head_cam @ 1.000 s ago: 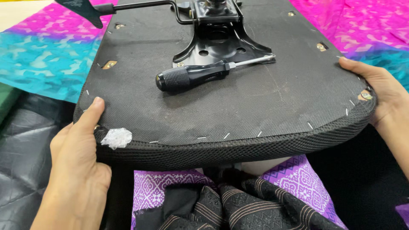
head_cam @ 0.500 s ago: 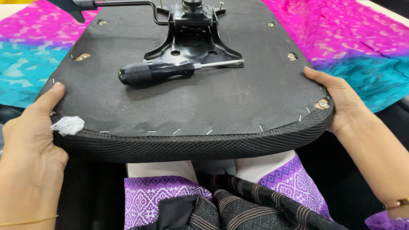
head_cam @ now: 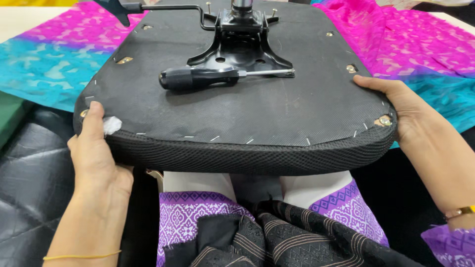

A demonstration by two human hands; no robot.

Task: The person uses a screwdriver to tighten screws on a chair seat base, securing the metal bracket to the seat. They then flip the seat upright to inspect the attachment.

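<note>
An upturned black chair seat (head_cam: 257, 113) lies across my lap with its stapled fabric underside facing up. My left hand (head_cam: 96, 158) grips its near left corner, thumb on top beside a white scrap (head_cam: 112, 125). My right hand (head_cam: 403, 106) holds the right edge, thumb on top close to a brass fitting (head_cam: 383, 120). A black-handled screwdriver (head_cam: 208, 77) rests loose on the seat, its shaft pointing right. Behind it sits the black metal mounting plate (head_cam: 242, 42) with a lever (head_cam: 163, 7) reaching left.
A pink and turquoise patterned cloth (head_cam: 44, 64) covers the surface behind the seat on both sides. A black quilted cushion (head_cam: 29, 178) lies at the lower left. My purple and black patterned clothing (head_cam: 267, 227) fills the bottom middle.
The seat now sits further right and closer in the view, still held at both edges. My left thumb has shifted on the near left corner. The screwdriver stays put on the seat.
</note>
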